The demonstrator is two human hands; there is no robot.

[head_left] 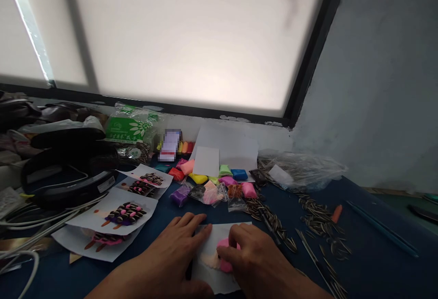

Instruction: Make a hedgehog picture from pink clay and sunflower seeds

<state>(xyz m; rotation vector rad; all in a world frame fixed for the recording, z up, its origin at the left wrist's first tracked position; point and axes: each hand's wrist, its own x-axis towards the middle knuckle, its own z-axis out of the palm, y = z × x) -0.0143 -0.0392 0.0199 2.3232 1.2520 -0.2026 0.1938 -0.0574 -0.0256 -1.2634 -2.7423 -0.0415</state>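
Down on pink clay (226, 266) with bunched right hand (251, 250), can't tell if pinching anything; steadying paper (214, 239) with left hand (174, 239) loosely spread; apparently partway, trailing the seed-studded cards (126, 213).

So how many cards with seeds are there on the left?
4 that show: the back card, the second card peeking out beneath it, the third card with purple on it, and the fourth card partly under that. More may be hidden.

Bright backlit window (191, 43), dim foreground
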